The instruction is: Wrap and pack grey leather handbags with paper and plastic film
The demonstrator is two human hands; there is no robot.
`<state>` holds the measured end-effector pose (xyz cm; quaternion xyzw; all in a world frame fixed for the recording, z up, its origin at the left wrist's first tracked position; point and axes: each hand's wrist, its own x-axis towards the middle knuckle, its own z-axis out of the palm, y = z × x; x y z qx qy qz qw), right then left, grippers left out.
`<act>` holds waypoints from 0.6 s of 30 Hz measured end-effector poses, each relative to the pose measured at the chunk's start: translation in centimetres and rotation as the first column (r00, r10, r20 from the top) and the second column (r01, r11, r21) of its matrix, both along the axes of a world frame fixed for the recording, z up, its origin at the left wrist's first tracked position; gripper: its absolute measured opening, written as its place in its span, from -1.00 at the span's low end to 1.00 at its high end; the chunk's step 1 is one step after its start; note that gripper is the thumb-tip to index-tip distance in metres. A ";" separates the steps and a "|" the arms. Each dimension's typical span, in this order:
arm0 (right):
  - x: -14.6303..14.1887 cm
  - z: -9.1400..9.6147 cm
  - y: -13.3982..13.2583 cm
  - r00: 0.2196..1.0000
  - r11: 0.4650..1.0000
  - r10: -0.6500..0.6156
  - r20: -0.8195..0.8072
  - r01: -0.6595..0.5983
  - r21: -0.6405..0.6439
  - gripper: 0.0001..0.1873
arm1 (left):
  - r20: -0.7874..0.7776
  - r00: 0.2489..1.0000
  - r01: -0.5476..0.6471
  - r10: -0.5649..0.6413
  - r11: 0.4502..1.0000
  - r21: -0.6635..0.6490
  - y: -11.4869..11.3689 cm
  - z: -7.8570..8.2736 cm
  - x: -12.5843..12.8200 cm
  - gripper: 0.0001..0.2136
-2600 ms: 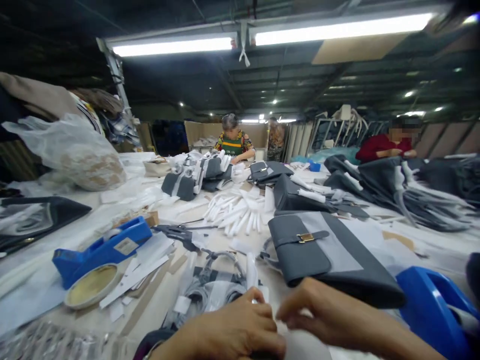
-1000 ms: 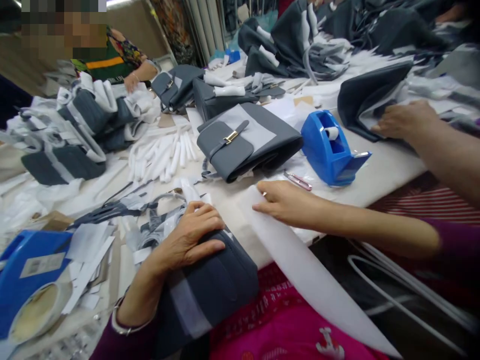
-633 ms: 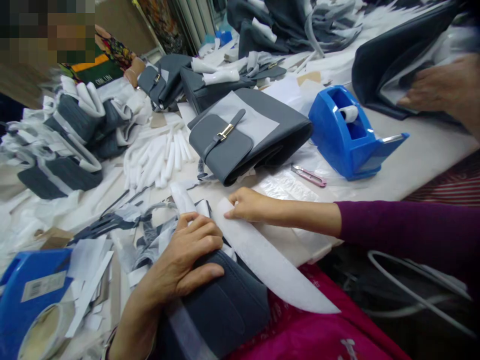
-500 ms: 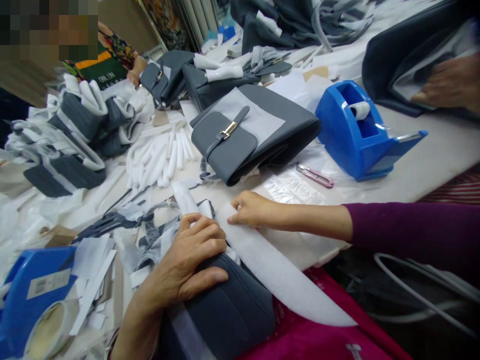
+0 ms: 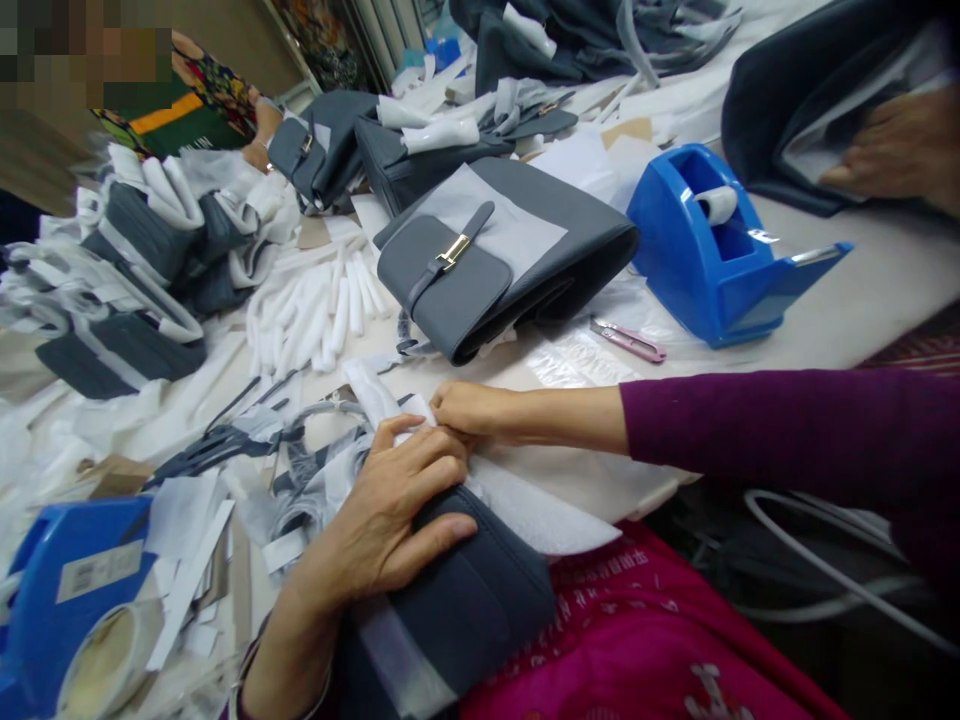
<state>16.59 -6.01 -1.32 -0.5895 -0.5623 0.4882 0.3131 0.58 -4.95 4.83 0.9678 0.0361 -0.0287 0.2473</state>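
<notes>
A dark blue-grey bag point(image 5: 480, 600) with a whitish band around it lies against my lap at the table's edge. My left hand point(image 5: 397, 500) grips its upper part, thumb on the near face and fingers over the top. Just beyond those fingers, my right hand point(image 5: 469, 410) is closed on a white foam strip point(image 5: 544, 505), whose rounded end trails across the bag's right side. The right fingertips are partly hidden behind the left hand. Another whitish strip point(image 5: 367, 390) sticks up from the bag's far end.
A finished-looking grey bag with gold buckle point(image 5: 450, 255), a pink cutter point(image 5: 630, 340) and a blue tape dispenser point(image 5: 701, 250) stand beyond. White foam rolls point(image 5: 315, 310) and wrapped bags point(image 5: 124, 350) lie left. Co-workers' hands point(image 5: 900, 150) handle bags at the far right and back left.
My right hand has moved left and slightly up, close against my left fingers, drawing the foam strip along. The strip's trailing end is now shorter and higher. My left hand stays on the bag.
</notes>
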 end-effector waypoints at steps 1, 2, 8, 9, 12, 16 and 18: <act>0.7 0.1 -1.0 1.000 0.999 0.011 0.000 -0.011 0.041 -0.75 | -0.009 1.000 -0.002 0.002 1.000 0.012 -0.1 0.0 0.1 -0.83; 1.5 0.3 -2.3 1.000 0.994 0.015 0.015 -0.017 0.105 -0.65 | -0.015 1.000 -0.003 0.004 1.000 0.023 -0.2 -0.1 0.1 -0.84; 6.2 0.3 -13.9 0.946 0.845 0.059 0.320 -0.218 0.489 -0.36 | -0.008 1.000 0.003 -0.003 0.999 0.033 0.0 -0.3 0.0 -0.84; 6.4 0.2 -15.6 0.940 0.838 0.077 0.331 -0.241 0.489 -0.39 | 0.002 1.000 0.013 -0.013 1.000 0.026 0.0 -0.3 -0.1 -0.84; 5.2 -0.4 -18.4 0.968 0.823 0.064 0.244 -0.190 0.535 -0.51 | 0.044 0.999 0.029 -0.030 1.000 0.009 0.2 -0.2 -0.4 -0.85; 2.2 -0.6 -17.6 0.994 0.830 -0.099 0.053 0.053 0.556 -0.78 | 0.079 0.996 0.033 -0.030 0.999 -0.026 0.2 0.1 -0.5 -0.85; 1.1 -0.5 -16.3 0.982 0.858 -0.188 0.013 0.158 0.489 -0.96 | 0.080 0.996 0.040 -0.037 0.998 -0.039 0.2 0.1 -0.5 -0.85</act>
